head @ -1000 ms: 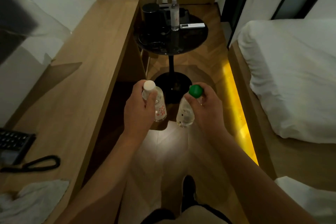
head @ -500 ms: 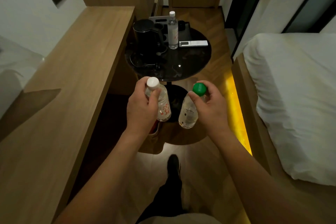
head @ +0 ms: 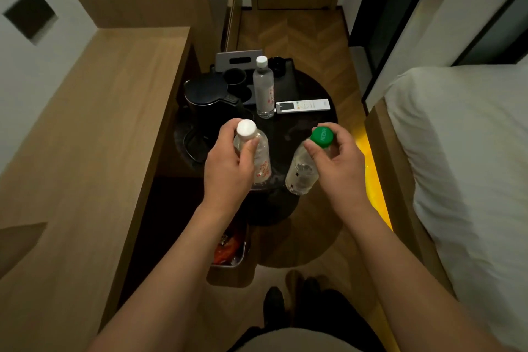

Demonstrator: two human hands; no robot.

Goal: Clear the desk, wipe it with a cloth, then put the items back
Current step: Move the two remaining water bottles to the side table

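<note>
Head camera footage looks down on two bare forearms held out over a round black side table (head: pixel 311 123). A white-capped water bottle (head: pixel 254 151) with red print on its label is gripped near the neck by the left hand (head: pixel 228 168), the fingers and thumb being curled round it just under the cap. A green-capped water bottle (head: pixel 304 168) is held by the right hand (head: pixel 340 163), the thumb and fingertips being pinched round its neck directly beneath the cap. Both bottles are seen over the near part of the table top, a little apart from each other; whether their bases touch the surface cannot be told.

Farther back on the table a third clear bottle (head: pixel 264 88) with a white cap is stood upright at the front edge of a dark tray (head: pixel 288 83). A black electric kettle (head: pixel 208 106) is placed to its left, with a dark cable looped in front of it, and a white remote control (head: pixel 303 106) is laid flat just to the bottle's right. Dark cups (head: pixel 235 76) are set on the tray behind the kettle.

A long wooden desk (head: pixel 85 128) is seen along the left side, touching a white wall. A bed with white bedding (head: pixel 463 166) is seen on the right. A small bin (head: pixel 230 248) holding red wrappers is found on the floor under the desk's edge. Dark shoes (head: pixel 274 303) are visible at the bottom.
</note>
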